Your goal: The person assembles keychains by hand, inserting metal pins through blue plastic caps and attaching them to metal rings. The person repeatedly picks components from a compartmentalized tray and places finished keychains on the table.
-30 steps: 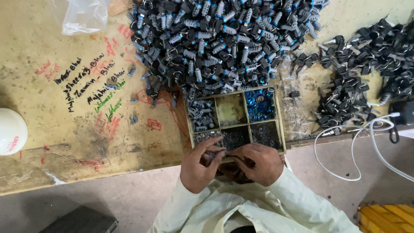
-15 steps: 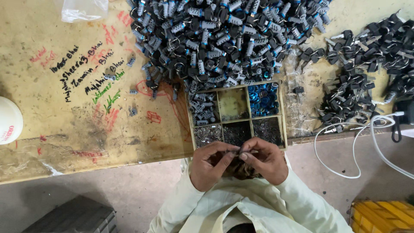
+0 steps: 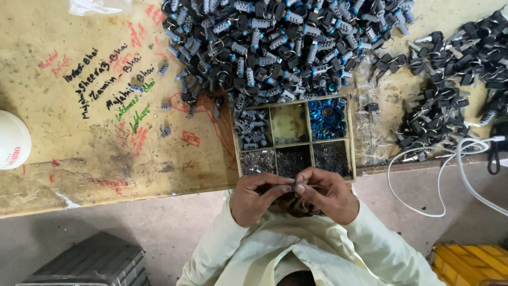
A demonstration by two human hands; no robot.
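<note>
My left hand [image 3: 256, 197] and my right hand [image 3: 327, 193] meet at the fingertips just below the near edge of a wooden divided tray [image 3: 307, 143]. Between them they pinch a small dark metal part [image 3: 292, 186]; its exact shape is hidden by the fingers. The tray has several compartments: small grey cylinders at upper left, blue rings [image 3: 326, 111] at upper right, tiny dark metal bits along the near row. Beyond the tray lies a big heap of grey lock cylinders with blue rings [image 3: 275, 42].
A pile of black-headed keys [image 3: 450, 90] lies right of the tray. A white cable [image 3: 455, 169] loops off the table's right edge. A white round lid [image 3: 11, 140] sits far left. A grey crate [image 3: 84, 262] and a yellow crate [image 3: 471, 265] stand on the floor.
Both hands have stayed pressed together on the small part, fingers shifting slightly. The view has drifted, so the table appears a little higher in the frame.
</note>
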